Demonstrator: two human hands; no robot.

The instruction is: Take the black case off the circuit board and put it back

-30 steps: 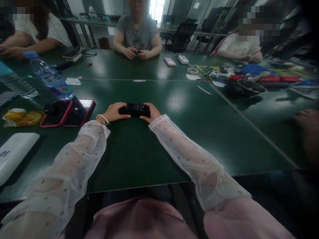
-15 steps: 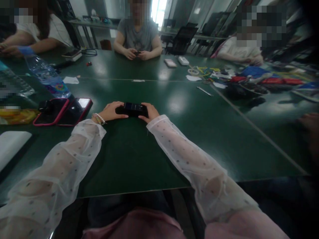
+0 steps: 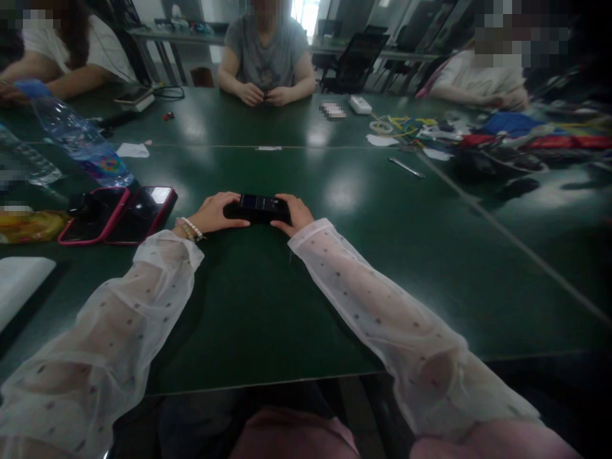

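A small black device with a little screen (image 3: 261, 207) is on or just above the green table (image 3: 248, 306); its exact kind I cannot make out. My left hand (image 3: 215, 211) grips its left end, thumb at the near side and fingers at the far side. Around its right end my right hand (image 3: 292, 213) is closed in the same way. The device lies level, its screen facing up. Left of my left hand is a red-framed phone (image 3: 141, 217), beside a second red-rimmed phone or case (image 3: 102, 220) with a black object on it.
A tilted-looking water bottle (image 3: 83, 140) stands at the left, near a yellow packet (image 3: 33, 226) and a white object (image 3: 23, 280). To the right lie a wrench (image 3: 406, 167) and a heap of cables and tools (image 3: 492, 143). Several people sit around the table, one person (image 3: 268, 57) straight across.
My view has shifted slightly, so the table items at the right appear further right. Both hands keep their hold on the black device.
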